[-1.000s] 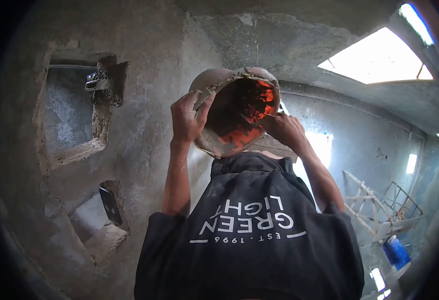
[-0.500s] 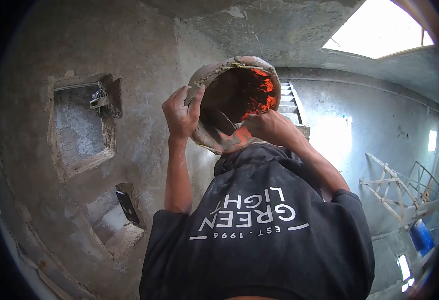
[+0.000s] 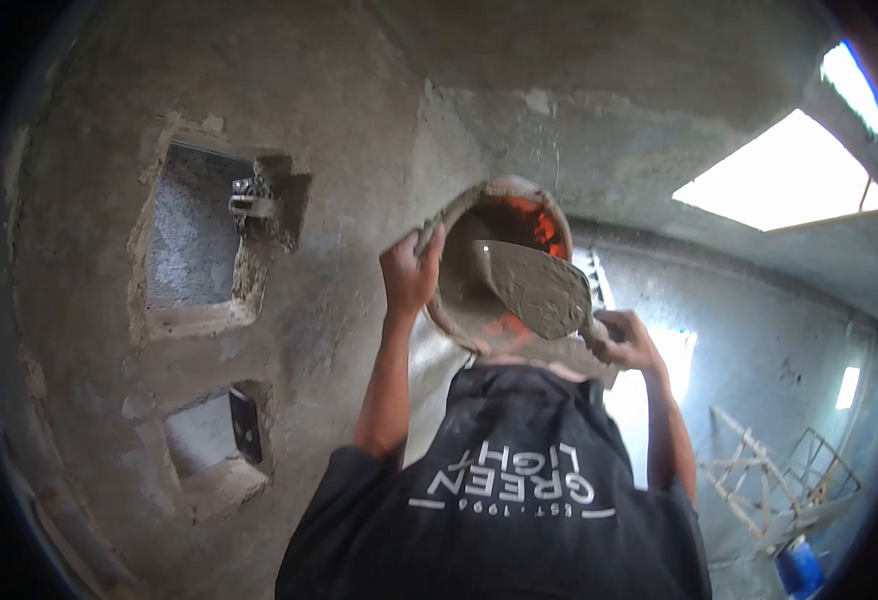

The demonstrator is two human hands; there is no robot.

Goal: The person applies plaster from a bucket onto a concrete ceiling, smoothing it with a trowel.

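My left hand [image 3: 411, 272] grips the rim of the mortar-caked bucket [image 3: 494, 265], fingers clamped. My right hand [image 3: 624, 340] is closed round the handle of a loaded trowel [image 3: 534, 287] at the bucket's mouth. Beyond: plastered wall [image 3: 339, 200].

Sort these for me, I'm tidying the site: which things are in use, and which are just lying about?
In use: bucket, gripped at the rim by the left hand; mortar-loaded trowel, in the right hand.
Lying about: wooden frame; blue drum; dark object in the lower wall niche.
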